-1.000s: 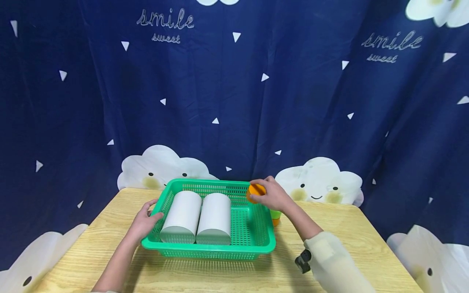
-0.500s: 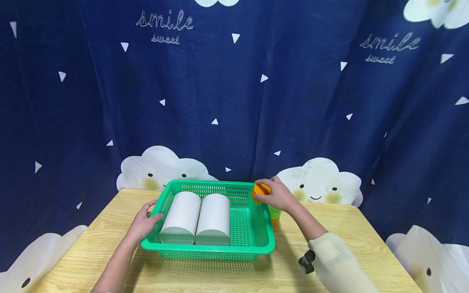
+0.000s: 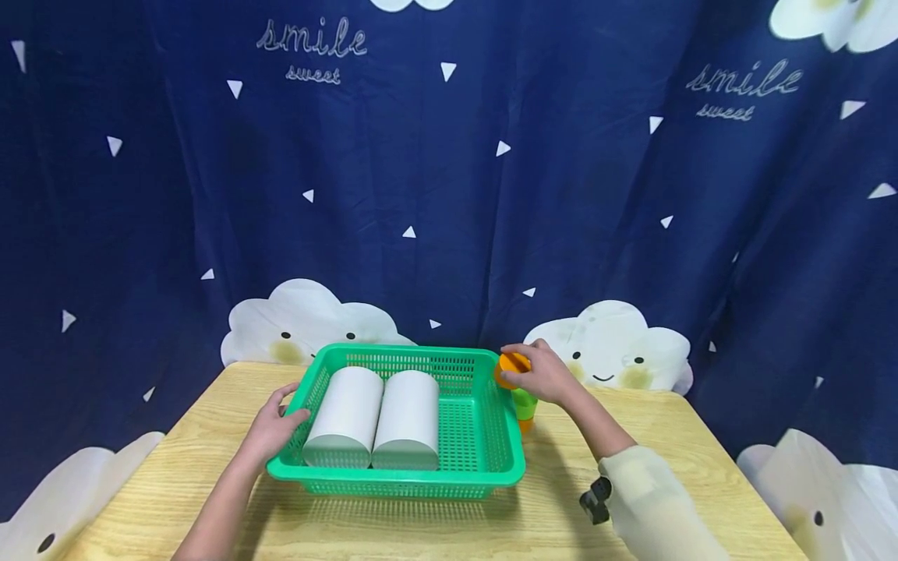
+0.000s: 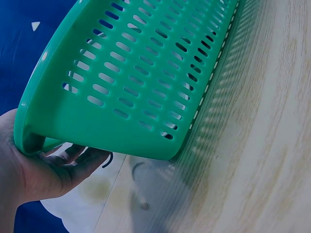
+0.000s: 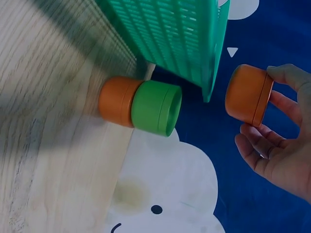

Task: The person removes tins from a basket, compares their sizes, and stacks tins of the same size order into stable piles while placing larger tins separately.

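My left hand point(image 3: 272, 428) grips the left rim of a green plastic basket point(image 3: 393, 474), thumb over the edge. In the left wrist view its fingers curl beneath the rim of the basket point(image 4: 43, 111). My right hand point(image 3: 550, 375) pinches an orange cup point(image 3: 512, 370) by its rim, just past the basket's far right corner. The right wrist view shows this cup point(image 5: 247, 94) upright and apart from a small stack. That stack is a green cup point(image 5: 153, 108) on another orange cup point(image 5: 114, 101), standing on the table close to the basket's right side.
Two white cylinders point(image 3: 347, 413) lie side by side in the basket's left part. Everything stands on a light wooden table point(image 3: 631, 475). A dark blue curtain point(image 3: 393, 156) with clouds and triangles hangs behind the table's far edge.
My right hand has carried the orange cup rightward, from over the basket's far right corner to above the stacked cups. My left hand and the basket have hardly moved.
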Action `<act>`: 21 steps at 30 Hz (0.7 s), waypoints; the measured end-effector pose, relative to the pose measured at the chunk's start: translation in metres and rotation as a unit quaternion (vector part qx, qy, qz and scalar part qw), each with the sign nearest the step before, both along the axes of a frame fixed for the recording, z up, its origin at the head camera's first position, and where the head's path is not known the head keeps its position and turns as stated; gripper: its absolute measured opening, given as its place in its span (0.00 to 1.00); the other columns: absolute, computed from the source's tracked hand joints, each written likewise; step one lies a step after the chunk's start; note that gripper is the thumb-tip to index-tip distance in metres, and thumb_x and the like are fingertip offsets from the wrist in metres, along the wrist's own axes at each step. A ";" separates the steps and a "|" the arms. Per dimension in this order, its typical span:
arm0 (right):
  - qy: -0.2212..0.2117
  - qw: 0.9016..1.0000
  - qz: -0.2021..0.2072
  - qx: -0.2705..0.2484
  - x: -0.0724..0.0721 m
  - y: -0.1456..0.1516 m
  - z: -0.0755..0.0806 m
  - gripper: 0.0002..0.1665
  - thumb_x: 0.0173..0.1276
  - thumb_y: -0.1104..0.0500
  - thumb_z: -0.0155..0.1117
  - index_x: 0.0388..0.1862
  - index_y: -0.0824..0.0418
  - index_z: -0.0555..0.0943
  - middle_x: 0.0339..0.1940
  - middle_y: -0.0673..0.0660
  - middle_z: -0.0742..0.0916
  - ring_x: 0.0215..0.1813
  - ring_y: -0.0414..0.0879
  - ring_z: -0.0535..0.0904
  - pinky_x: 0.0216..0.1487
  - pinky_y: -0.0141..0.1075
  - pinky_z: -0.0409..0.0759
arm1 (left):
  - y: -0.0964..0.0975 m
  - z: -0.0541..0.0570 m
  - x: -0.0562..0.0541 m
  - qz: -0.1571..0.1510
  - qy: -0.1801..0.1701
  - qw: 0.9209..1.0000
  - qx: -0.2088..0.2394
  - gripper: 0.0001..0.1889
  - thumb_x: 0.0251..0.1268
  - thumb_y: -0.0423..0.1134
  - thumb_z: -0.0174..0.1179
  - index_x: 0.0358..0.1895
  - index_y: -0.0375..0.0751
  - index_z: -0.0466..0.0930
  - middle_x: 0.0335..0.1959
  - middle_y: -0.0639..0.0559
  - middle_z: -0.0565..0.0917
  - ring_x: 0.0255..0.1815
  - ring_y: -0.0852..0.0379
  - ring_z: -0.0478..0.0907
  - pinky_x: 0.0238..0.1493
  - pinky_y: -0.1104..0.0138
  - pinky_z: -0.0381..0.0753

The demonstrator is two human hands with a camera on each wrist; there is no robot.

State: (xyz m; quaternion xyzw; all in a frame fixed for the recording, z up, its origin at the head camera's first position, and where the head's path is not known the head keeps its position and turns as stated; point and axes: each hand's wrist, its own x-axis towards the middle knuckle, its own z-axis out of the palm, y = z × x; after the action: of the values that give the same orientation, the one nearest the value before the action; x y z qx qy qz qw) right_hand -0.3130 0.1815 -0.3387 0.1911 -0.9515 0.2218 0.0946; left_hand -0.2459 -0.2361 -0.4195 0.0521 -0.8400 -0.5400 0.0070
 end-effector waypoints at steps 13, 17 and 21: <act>-0.005 1.000 -0.006 0.008 -0.007 0.021 -0.010 0.26 0.59 0.52 0.63 0.55 0.61 0.79 0.39 0.61 0.81 0.40 0.49 0.70 0.37 0.37 0.70 | 0.000 0.000 0.000 -0.002 -0.006 1.000 -0.007 0.32 0.71 0.38 0.46 0.72 0.34 0.45 0.58 0.24 0.67 0.52 0.34 0.75 0.39 0.55 0.81; -0.012 1.000 -0.009 0.014 -0.010 0.023 -0.015 0.26 0.59 0.53 0.63 0.55 0.61 0.79 0.38 0.61 0.81 0.40 0.50 0.70 0.38 0.38 0.70 | 0.000 0.000 0.000 -0.001 -0.006 1.000 -0.007 0.32 0.71 0.38 0.46 0.72 0.34 0.45 0.58 0.24 0.68 0.52 0.34 0.75 0.39 0.55 0.81; -0.019 0.999 -0.014 0.021 -0.013 0.025 -0.020 0.26 0.58 0.52 0.64 0.55 0.61 0.79 0.39 0.61 0.80 0.40 0.50 0.70 0.39 0.39 0.71 | 0.001 0.001 0.000 0.001 -0.006 1.000 -0.008 0.32 0.70 0.38 0.46 0.72 0.34 0.45 0.58 0.24 0.68 0.51 0.35 0.75 0.39 0.55 0.81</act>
State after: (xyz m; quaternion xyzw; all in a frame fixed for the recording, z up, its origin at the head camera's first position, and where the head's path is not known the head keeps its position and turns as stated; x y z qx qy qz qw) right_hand -0.3258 0.2064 -0.3583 0.1751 -0.9603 0.2035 0.0754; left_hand -0.2456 -0.2355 -0.4187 0.0558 -0.8441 -0.5333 0.0032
